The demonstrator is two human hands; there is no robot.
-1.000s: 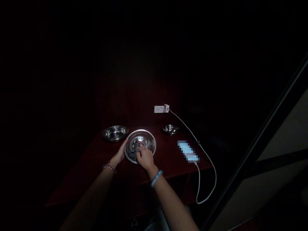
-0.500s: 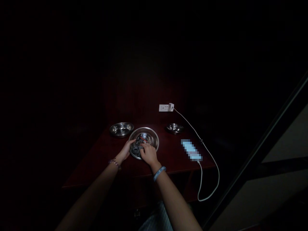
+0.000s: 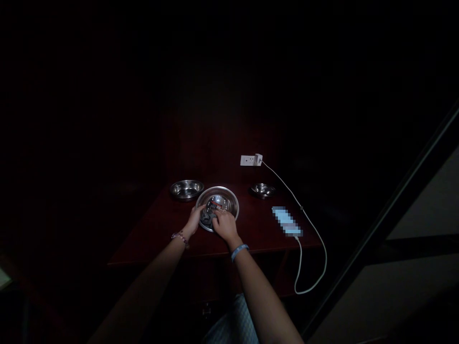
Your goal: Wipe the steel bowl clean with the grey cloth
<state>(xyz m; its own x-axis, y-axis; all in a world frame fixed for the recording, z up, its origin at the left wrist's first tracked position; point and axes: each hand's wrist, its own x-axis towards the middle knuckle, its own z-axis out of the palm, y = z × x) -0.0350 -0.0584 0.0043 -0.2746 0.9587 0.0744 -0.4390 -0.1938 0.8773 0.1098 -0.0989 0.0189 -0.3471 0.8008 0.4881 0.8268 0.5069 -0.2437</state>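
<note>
A round steel bowl (image 3: 232, 199) sits near the front of the table, tilted a little toward me. Dark grey stuff that looks like bunched cloth (image 3: 207, 217) lies inside it, with a small red-and-black label (image 3: 216, 205) on top. My left hand (image 3: 194, 220) holds the bowl's left side, its thumb reaching over the rim. Over the right front rim comes my right hand (image 3: 225, 224), fingers bent down against the grey cloth; its fingertips are partly hidden.
On the dark red table (image 3: 150, 234) stand a wide steel dish (image 3: 186, 191) at back left and a small steel bowl (image 3: 263, 191) at back right. A lit phone (image 3: 287, 221) lies at right, its white cable (image 3: 325, 263) looping past the edge to a wall socket (image 3: 247, 160).
The view has shifted slightly, moving everything a little right and up. My right fingers have shifted a little over the grey cloth; the label shows at a different angle. My left hand still holds the bowl.
</note>
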